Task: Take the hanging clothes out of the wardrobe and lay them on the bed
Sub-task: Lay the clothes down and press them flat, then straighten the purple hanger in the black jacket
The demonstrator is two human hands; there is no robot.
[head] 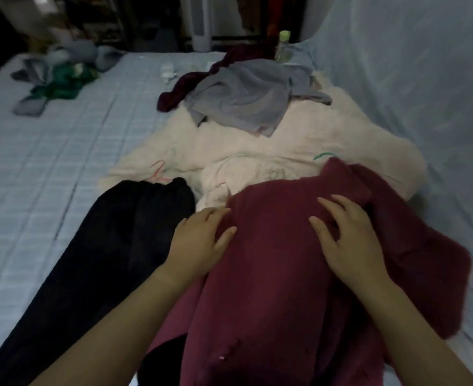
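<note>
Fingers (330,203) of the right hand (349,240) are lying spread and flat on the maroon garment (271,274), gripping nothing; the left hand (199,240) is resting open-palmed on its nine o'clock edge. That garment is lying on the bed (62,162), overlapping a cream garment (257,151) at twelve o'clock, with a black garment (104,232) touching at nine and a grey garment (243,101) piled beyond. Several pieces are apparently already laid out; whether more are hanging in the wardrobe cannot be told. Open sheet is stretching toward ten o'clock; pale draped fabric (424,93) is crowding three o'clock.
</note>
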